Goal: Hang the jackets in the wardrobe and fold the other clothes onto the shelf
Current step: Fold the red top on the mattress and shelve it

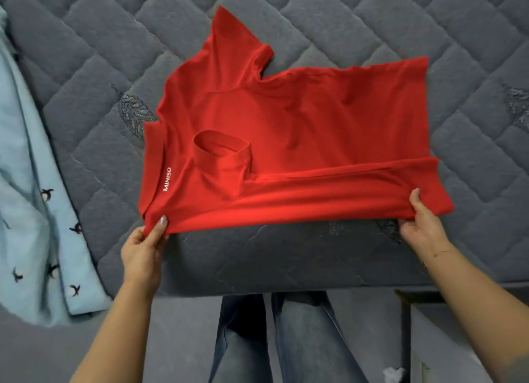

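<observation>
Lying spread on the bed [286, 24], the red T-shirt [286, 119] is being folded lengthwise. The left hand [143, 245] is pinching the near edge by the collar, the right hand [420, 225] is pinching it by the hem. Next, I judge, both should carry this edge away evenly. Left of the left hand is lying a light blue garment [31, 182].

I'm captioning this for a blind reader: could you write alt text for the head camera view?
Two hands, left hand and right hand, pinch the near edge of a red T-shirt spread on a grey quilted mattress. A light blue garment printed with small birds lies at the left.
</observation>
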Demonstrator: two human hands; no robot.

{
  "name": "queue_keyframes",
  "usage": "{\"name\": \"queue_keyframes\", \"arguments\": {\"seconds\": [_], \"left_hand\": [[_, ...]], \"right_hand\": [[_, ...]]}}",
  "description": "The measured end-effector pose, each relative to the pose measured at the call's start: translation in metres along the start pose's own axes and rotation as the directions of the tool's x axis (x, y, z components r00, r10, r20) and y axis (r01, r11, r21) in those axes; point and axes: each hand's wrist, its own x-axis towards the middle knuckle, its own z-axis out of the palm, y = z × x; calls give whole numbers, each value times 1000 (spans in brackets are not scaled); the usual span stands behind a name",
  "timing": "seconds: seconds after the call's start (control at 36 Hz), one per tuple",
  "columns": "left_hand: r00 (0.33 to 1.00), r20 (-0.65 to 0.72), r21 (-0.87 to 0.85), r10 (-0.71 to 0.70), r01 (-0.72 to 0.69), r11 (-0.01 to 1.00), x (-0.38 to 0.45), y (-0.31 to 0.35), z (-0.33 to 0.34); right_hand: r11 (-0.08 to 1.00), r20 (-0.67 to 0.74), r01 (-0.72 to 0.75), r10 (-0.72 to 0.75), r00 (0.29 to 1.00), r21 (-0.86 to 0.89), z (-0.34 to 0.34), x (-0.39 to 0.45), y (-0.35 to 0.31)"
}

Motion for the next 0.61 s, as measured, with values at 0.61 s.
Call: {"name": "queue_keyframes", "arguments": {"seconds": [0.61], "left_hand": [[992, 116, 222, 43, -68, 973, 22, 1, -33]], "right_hand": [[995, 27, -97, 97, 995, 15, -20, -81, 125]]}}
